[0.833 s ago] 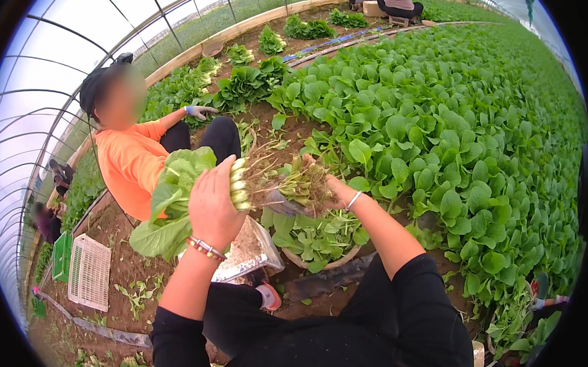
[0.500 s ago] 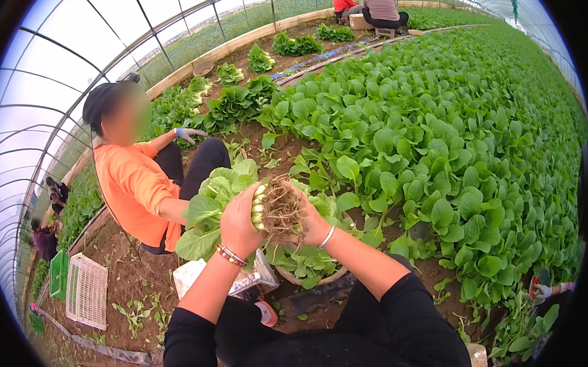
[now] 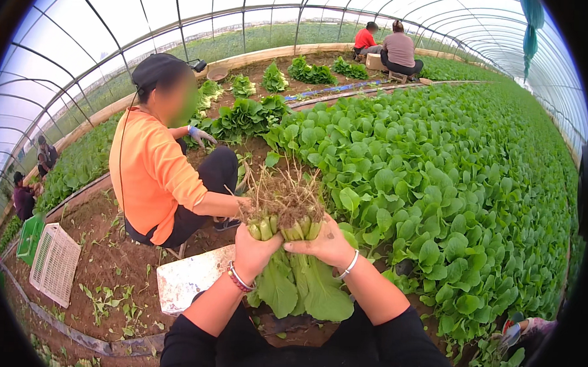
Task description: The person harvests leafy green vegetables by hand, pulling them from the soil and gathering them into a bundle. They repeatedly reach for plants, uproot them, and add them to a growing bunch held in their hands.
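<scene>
A bunch of leafy greens [image 3: 301, 282] hangs upside down in front of me, its pale stems side by side and its soil-covered roots [image 3: 284, 189] pointing up and away. Around its left side my left hand [image 3: 255, 251] is closed, just below the roots. My right hand [image 3: 331, 243] grips the right side, the thumb lying across the stems. The broad green leaves spill down between my wrists toward my lap. Just beyond the roots is the hand of a co-worker in orange [image 3: 153, 174]; whether it touches the bunch I cannot tell.
A dirty white box [image 3: 191, 276] stands left of my forearm. Farther left, a white crate [image 3: 55, 265] leans beside a green crate [image 3: 30, 239]. Dense greens [image 3: 450, 210] grow on the right. Picked bunches [image 3: 244, 118] lie on soil beyond; more people sit around.
My hands have turned the bunch from lying sideways, leaves left, to roots up and leaves down. The view has shifted, and the orange-clad co-worker's forearm now reaches toward the roots.
</scene>
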Demonstrator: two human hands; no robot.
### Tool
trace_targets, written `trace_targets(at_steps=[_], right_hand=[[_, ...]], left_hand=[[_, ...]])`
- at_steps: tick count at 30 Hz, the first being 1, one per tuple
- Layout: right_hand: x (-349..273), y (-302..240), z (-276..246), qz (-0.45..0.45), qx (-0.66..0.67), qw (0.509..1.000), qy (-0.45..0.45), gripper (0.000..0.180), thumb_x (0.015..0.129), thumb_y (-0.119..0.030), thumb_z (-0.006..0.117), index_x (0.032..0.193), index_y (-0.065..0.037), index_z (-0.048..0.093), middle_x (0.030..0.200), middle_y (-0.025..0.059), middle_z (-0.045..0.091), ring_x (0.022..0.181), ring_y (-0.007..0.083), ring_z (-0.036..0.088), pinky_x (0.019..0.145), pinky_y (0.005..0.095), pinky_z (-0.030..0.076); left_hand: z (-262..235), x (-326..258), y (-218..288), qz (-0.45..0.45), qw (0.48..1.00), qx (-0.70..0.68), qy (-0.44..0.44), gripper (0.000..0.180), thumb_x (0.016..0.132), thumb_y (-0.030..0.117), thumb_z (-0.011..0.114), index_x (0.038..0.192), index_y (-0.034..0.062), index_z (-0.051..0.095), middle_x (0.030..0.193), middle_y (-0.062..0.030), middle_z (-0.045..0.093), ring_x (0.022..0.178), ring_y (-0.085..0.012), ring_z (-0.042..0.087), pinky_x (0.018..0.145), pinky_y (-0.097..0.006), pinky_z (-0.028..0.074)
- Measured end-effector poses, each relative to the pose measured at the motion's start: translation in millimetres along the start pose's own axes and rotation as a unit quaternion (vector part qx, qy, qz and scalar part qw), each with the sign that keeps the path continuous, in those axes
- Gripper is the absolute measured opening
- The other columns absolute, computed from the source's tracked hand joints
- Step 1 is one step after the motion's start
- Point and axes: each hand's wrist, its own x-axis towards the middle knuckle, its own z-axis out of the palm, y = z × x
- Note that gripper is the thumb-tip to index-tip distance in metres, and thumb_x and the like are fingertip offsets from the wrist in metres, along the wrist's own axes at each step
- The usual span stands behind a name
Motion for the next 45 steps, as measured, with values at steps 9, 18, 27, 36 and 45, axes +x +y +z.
trace_targets(at_steps=[9, 18, 27, 36, 45], right_hand=[[8, 48, -11, 0.175, -0.020, 0.984, -0.026, 0.041, 0.072, -0.009, 0.070, 0.108, 0.000, 0.054, 0.099, 0.0026, 0.059, 0.087, 0.0105, 0.053, 0.079, 0.0266, 0.044], [-6, 81, 4, 0.174, -0.037, 0.982, -0.061, 0.056, 0.071, -0.008, 0.072, 0.119, 0.001, 0.043, 0.111, 0.0069, 0.055, 0.099, 0.0133, 0.051, 0.087, 0.0288, 0.042], [-11, 90, -15, 0.180, 0.080, 0.980, -0.032, 0.078, 0.067, -0.002, 0.073, 0.130, -0.001, 0.027, 0.119, 0.0088, 0.050, 0.107, 0.0163, 0.049, 0.092, 0.0320, 0.041], [-8, 91, -7, 0.120, -0.099, 0.979, -0.130, 0.108, 0.077, -0.028, 0.068, 0.134, -0.001, -0.019, 0.142, 0.0137, 0.018, 0.129, 0.0212, 0.021, 0.108, 0.0342, 0.014], [-11, 102, -15, 0.189, -0.123, 0.973, -0.045, 0.085, 0.088, -0.046, 0.044, 0.137, 0.005, -0.002, 0.140, 0.0213, 0.020, 0.130, 0.0257, 0.021, 0.106, 0.0305, 0.017]], left_hand=[[-23, -10, -56, -0.142, 0.984, -0.082, 0.070, 0.023, 0.075, 0.004, 0.066, 0.094, 0.0000, 0.054, 0.087, -0.0030, 0.061, 0.075, -0.0093, 0.056, 0.070, -0.024, 0.046], [-32, -31, -78, -0.091, 0.996, -0.013, -0.002, 0.047, 0.092, 0.031, 0.044, 0.123, -0.0029, 0.035, 0.111, -0.0098, 0.051, 0.101, -0.0169, 0.050, 0.088, -0.030, 0.039], [-29, -34, -60, -0.143, 0.981, -0.032, -0.127, 0.093, 0.075, 0.032, 0.069, 0.137, 0.0001, 0.007, 0.134, -0.0145, 0.028, 0.123, -0.0221, 0.030, 0.102, -0.035, 0.025], [-35, -38, -70, -0.233, 0.966, -0.104, -0.049, 0.065, 0.068, 0.010, 0.074, 0.120, 0.0002, 0.037, 0.112, -0.0082, 0.053, 0.098, -0.0162, 0.053, 0.087, -0.031, 0.044], [-34, -43, -73, -0.250, 0.961, -0.111, -0.036, 0.073, 0.067, 0.017, 0.077, 0.123, 0.0001, 0.032, 0.115, -0.0083, 0.050, 0.104, -0.0162, 0.050, 0.091, -0.031, 0.040]])
